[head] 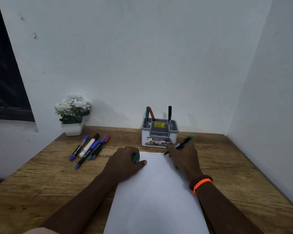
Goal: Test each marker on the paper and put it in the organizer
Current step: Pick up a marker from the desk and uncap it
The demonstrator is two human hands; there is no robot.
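Bare desk (230,168) right of the paper (156,191) gives open passage. Loose markers (90,149) and flower pot (72,128) block far left; organizer (159,132) blocks straight ahead.

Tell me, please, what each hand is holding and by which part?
The right hand grips a green-ended marker low on its barrel, near the tip. The left hand curls round a green cap.

A plain white sheet of paper (156,188) lies on a brown wood-grain table (230,168), and the slim black marker with a teal end (181,144) and a teal marker cap (135,157) stand out against it. The small white-and-grey plastic organizer (159,132) carries a yellow price sticker (159,124) and holds one green, one red and one black marker. White artificial flowers with dark green leaves (73,108) fill a square white pot (72,129), beside loose markers with blue, black, red and teal caps (90,148), and a bright orange braided wristband (202,184) sits next to a dark red beaded bracelet (198,180).
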